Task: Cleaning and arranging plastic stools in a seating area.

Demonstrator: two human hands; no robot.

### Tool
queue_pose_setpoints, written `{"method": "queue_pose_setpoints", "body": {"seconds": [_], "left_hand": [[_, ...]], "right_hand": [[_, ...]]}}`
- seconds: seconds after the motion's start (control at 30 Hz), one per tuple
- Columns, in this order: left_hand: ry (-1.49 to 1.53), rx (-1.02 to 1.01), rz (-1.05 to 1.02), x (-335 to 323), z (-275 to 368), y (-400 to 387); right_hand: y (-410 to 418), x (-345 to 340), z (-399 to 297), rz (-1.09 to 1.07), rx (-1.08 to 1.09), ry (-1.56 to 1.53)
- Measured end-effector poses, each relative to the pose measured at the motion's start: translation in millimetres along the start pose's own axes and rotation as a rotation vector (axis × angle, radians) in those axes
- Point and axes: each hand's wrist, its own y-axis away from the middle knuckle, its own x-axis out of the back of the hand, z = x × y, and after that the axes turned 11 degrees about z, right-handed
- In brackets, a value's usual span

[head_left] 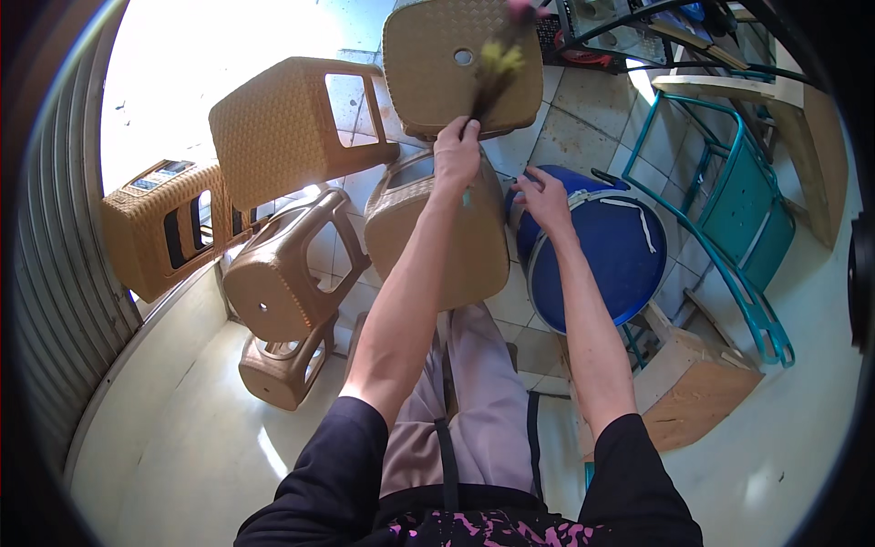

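Observation:
My left hand is closed around the handle end of a feather duster, dark with a yellow band and a pink tip, blurred. The duster lies across my view of a tan woven-pattern plastic stool, which has a round hole in its seat. Below that hand is another tan plastic stool, right in front of my legs. My right hand has its fingers apart, over the side of a blue drum with a metal rim, and holds nothing.
Several more tan plastic stools stand at the left, near a corrugated metal shutter. To the right are a teal metal-framed chair, a wooden box-like piece and a black metal rack. Tiled floor shows between them.

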Motion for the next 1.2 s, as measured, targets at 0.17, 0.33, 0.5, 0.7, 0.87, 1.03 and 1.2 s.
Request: {"method": "queue_pose_setpoints", "body": {"seconds": [0.17,0.33,0.5,0.7,0.87,1.03,1.2], "left_hand": [[0.382,0.229,0.350,-2.1,-15.7,19.5],[-0.053,-0.005,0.085,6.9,-18.1,54.4],[0.124,0.059,0.417,8.2,-34.6,64.4],[-0.057,-0.013,0.204,14.3,-31.4,82.2],[-0.059,-0.029,0.292,16.1,-38.4,78.5],[-0.045,-0.106,0.200,24.5,-36.2,75.9],[-0.092,-0.095,0.273,32.8,-59.9,94.5]], "right_hand": [[7.1,-3.8,1.4,-0.036,-0.007,-0.100],[9.3,3.0,9.5,-0.048,-0.034,-0.076],[14.3,-5.4,7.5,-0.099,0.003,-0.087],[18.4,-1.5,21.1,-0.148,-0.052,-0.094],[16.8,-3.3,17.1,-0.173,-0.072,-0.112],[15.4,-1.5,17.1,-0.171,-0.069,-0.102],[17.2,-5.3,9.5,-0.178,-0.064,-0.121]]}}
